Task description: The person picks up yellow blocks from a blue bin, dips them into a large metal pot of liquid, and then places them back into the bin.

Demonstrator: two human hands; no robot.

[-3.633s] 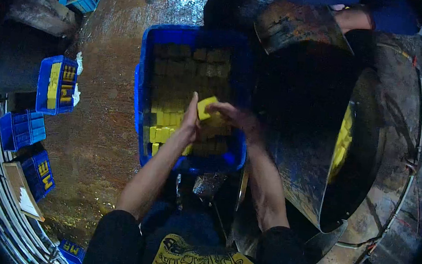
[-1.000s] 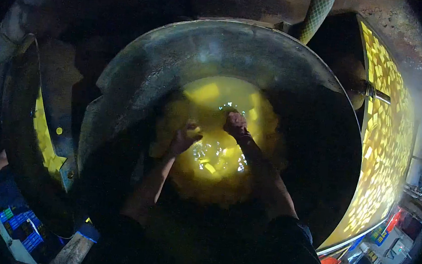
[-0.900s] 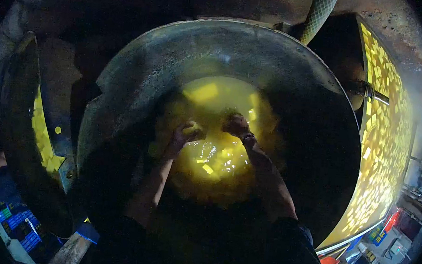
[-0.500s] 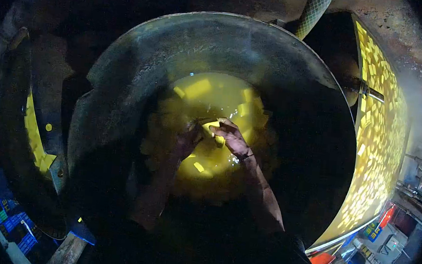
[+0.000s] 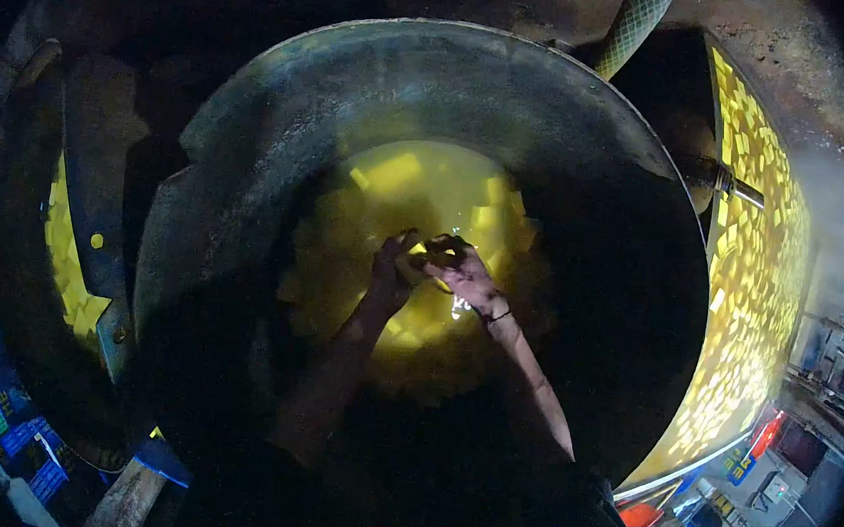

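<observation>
A big round metal vat [image 5: 439,64] fills the middle of the view, holding yellow liquid [image 5: 428,194] with several yellow blocks [image 5: 393,173] floating in it. My left hand [image 5: 394,266] and my right hand [image 5: 457,267] meet above the liquid near the vat's centre. Together they close around a small yellow block [image 5: 421,253], which is mostly hidden by the fingers. My arms reach in from the dark lower edge.
A second vat [image 5: 760,243] full of yellow blocks stands at the right, and a third [image 5: 66,262] at the left. A mesh-covered hose [image 5: 636,21] comes down at the top. Blue crates [image 5: 16,434] lie at the lower left.
Earlier I was placing yellow blocks in a blue crate; the view then swung to the vat. In the last second my hands rose from the liquid and came together on a block.
</observation>
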